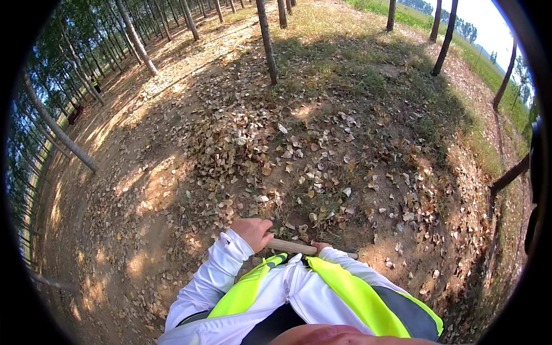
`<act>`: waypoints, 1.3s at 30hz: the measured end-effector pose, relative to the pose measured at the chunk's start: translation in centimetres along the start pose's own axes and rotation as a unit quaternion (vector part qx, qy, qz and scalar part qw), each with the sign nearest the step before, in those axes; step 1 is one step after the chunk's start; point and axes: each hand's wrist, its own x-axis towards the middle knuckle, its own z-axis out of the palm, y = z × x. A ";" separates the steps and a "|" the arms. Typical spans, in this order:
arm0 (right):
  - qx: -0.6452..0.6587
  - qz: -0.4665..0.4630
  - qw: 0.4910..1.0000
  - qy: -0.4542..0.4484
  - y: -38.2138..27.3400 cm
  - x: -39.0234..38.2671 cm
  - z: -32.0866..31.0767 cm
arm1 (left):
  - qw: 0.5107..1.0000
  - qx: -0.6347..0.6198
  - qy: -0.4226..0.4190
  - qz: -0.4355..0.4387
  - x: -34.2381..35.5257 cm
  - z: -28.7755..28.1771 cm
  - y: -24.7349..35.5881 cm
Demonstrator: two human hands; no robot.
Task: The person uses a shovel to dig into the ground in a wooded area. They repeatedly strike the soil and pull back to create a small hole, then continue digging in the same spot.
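Observation:
A pale wooden pole (pixel 292 246) lies crosswise in front of my body, low in the picture. My left hand (pixel 253 233) is closed at its left part, fingers curled, with the wrist in a white sleeve. Nearer my chest, my right hand (pixel 321 247) is wrapped around the pole, partly hidden by my sleeve and vest. A short length of the pole sticks out to the right past that hand. Whatever is at the pole's left end is hidden behind my left hand and arm. Ahead of my hands, dry leaves (pixel 236 144) lie thickly heaped on the ground.
A tree trunk (pixel 267 43) rises straight ahead beyond the leaves. More trunks stand left, among them a leaning one (pixel 60 129), and right, including a dark one (pixel 446 37). Grass (pixel 368 80) grows at the far right. Far left stands a person (pixel 95 84) in a yellow vest.

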 end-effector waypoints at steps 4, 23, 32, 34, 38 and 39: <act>0.058 0.036 0.998 0.004 -0.3 -2.1 -1.9 | 0.998 0.009 -0.001 0.054 1.5 0.0 0.2; 0.141 0.176 0.974 0.032 12.0 6.3 7.5 | 0.997 -0.007 -0.052 0.062 0.9 0.8 -6.1; 0.009 0.133 0.990 -0.037 2.5 3.2 3.2 | 0.994 -0.018 -0.057 0.091 -0.1 1.2 -6.5; -0.012 0.126 0.992 -0.023 0.5 3.0 1.2 | 0.993 -0.053 -0.025 0.101 -0.4 2.8 -7.5; -0.013 0.142 0.990 0.012 -1.6 1.6 -0.2 | 0.988 -0.078 -0.024 0.130 -1.2 2.0 -6.3; -0.005 0.154 0.988 0.021 -1.9 0.8 0.1 | 0.987 -0.087 -0.017 0.135 -1.2 2.4 -6.3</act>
